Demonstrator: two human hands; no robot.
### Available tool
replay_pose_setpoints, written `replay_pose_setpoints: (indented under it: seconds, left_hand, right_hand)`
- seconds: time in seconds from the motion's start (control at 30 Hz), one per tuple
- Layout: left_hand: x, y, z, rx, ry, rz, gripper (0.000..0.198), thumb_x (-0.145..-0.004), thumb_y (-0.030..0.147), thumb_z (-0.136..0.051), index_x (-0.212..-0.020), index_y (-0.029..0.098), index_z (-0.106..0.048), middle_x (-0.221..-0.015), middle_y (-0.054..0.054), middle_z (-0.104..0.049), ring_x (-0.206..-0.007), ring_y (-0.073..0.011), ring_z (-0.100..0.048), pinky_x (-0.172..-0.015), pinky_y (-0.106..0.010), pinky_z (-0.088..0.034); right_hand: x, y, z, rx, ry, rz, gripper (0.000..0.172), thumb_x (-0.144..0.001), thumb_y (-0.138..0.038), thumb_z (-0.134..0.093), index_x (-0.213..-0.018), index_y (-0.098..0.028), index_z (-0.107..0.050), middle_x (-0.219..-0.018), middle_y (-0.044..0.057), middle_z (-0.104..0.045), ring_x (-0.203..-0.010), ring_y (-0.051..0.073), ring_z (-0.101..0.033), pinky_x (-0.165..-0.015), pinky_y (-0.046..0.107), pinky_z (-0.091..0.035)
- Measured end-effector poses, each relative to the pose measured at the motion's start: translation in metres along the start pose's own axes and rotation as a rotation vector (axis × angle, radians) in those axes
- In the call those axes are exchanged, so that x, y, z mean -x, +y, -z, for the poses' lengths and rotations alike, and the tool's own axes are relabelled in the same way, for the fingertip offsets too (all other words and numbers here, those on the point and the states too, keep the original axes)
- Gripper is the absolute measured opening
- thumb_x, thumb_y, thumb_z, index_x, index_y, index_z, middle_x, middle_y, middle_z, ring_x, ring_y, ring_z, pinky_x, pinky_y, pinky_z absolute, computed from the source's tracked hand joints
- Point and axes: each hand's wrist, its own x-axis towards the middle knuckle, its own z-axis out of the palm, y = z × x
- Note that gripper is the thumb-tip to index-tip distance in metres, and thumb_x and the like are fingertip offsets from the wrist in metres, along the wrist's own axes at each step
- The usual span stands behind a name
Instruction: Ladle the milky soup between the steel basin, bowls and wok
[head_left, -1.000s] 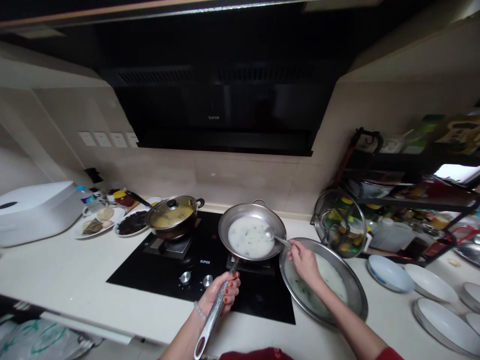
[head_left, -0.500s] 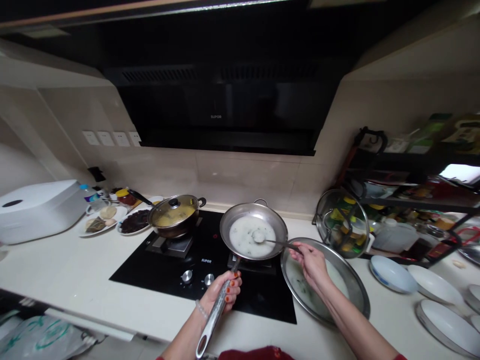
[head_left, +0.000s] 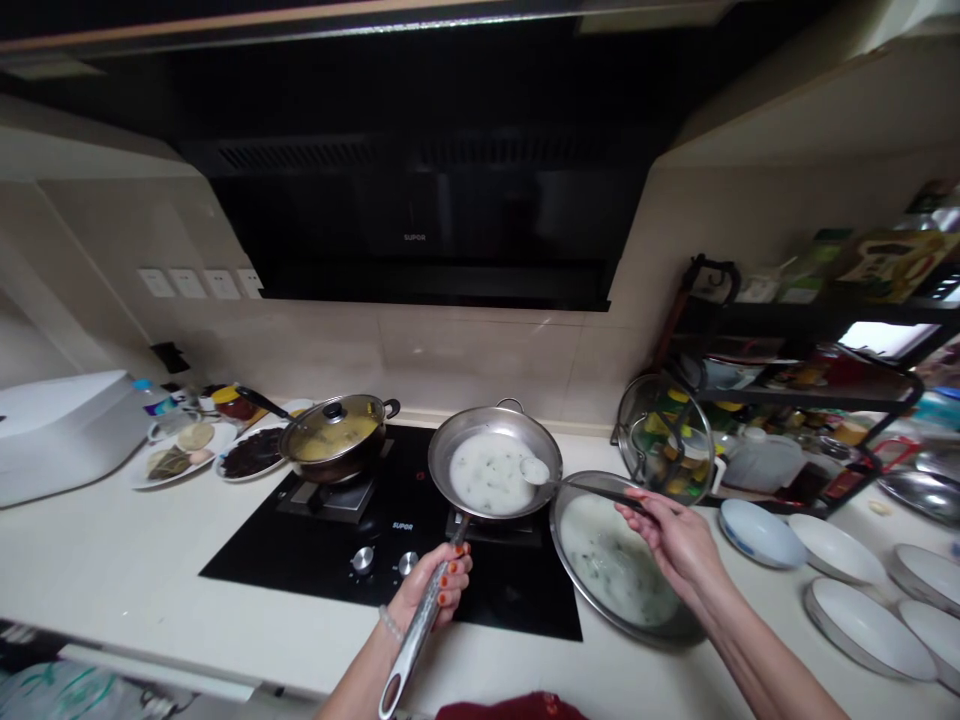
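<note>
My left hand (head_left: 435, 592) is wrapped round the long metal handle of a steel frying pan (head_left: 444, 440) on the right burner. White, milky liquid with dark green bits (head_left: 486, 478) lies in the pan. In my right hand (head_left: 669, 530) is the dark handle of a ladle (head_left: 535, 471); its bowl, filled with white liquid, is at the right side of the pan. Below my right hand stands a wide steel basin (head_left: 574, 578) holding similar white liquid with green bits. My right forearm hides part of its right side.
A lidded pot (head_left: 336, 440) with yellowish contents sits on the left burner of the black gas stove (head_left: 300, 545). Plates of food (head_left: 255, 452) lie left of it. A glass lid (head_left: 664, 440) leans by the rack (head_left: 795, 400). Several bowls (head_left: 870, 628) stand at right.
My right hand and the ladle have moved right, bringing the ladle's bowl from inside the liquid to the pan's right side. My left hand still grips the handle. The view has shifted slightly right.
</note>
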Motion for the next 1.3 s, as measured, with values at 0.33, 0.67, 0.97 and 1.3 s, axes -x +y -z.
replay_pose_setpoints:
  seconds: [0.33, 0.67, 0.97, 1.3]
  left_hand:
    - [0.001, 0.0, 0.002, -0.076, -0.044, -0.014, 0.017, -0.08, 0.02, -0.067, -0.084, 0.015, -0.051, -0.058, 0.009, -0.037, -0.037, 0.0007, -0.03, -0.035, -0.009, -0.018]
    - [0.003, 0.0, -0.002, -0.06, -0.023, -0.007, 0.012, -0.083, 0.018, -0.063, -0.083, 0.015, -0.051, -0.057, 0.008, -0.039, -0.037, -0.0004, -0.03, -0.034, -0.009, -0.02]
    - [0.0, 0.0, 0.0, -0.068, -0.018, -0.017, 0.013, -0.081, 0.018, -0.065, -0.083, 0.014, -0.053, -0.058, 0.009, -0.037, -0.038, -0.0003, -0.031, -0.034, -0.009, -0.018]
    - [-0.004, 0.0, 0.0, -0.019, 0.001, 0.005, 0.006, -0.082, 0.015, -0.059, -0.079, 0.013, -0.055, -0.056, 0.008, -0.038, -0.036, -0.0009, -0.03, -0.032, -0.01, -0.017]
  right_hand:
    - [0.018, 0.001, 0.094, 0.089, 0.222, 0.044, 0.028, -0.057, -0.033, -0.074, -0.077, -0.013, -0.072, -0.071, 0.016, -0.073, -0.063, 0.025, -0.072, -0.051, 0.023, -0.058]
    - [0.029, 0.074, 0.146, 0.841, -0.054, 0.821, 0.024, -0.074, -0.038, -0.063, -0.089, -0.023, -0.075, -0.085, 0.008, -0.077, -0.07, 0.025, -0.074, -0.063, 0.031, -0.061]
    - [0.028, 0.029, 0.055, 0.571, 0.017, 0.578, 0.037, -0.084, -0.045, -0.056, -0.106, -0.018, -0.068, -0.073, 0.007, -0.073, -0.062, 0.022, -0.069, -0.068, 0.033, -0.059]
    - [-0.036, 0.061, -0.047, 0.466, -0.14, 0.386, 0.024, -0.074, -0.032, -0.057, -0.09, -0.019, -0.07, -0.065, 0.003, -0.069, -0.058, 0.021, -0.065, -0.069, 0.036, -0.054]
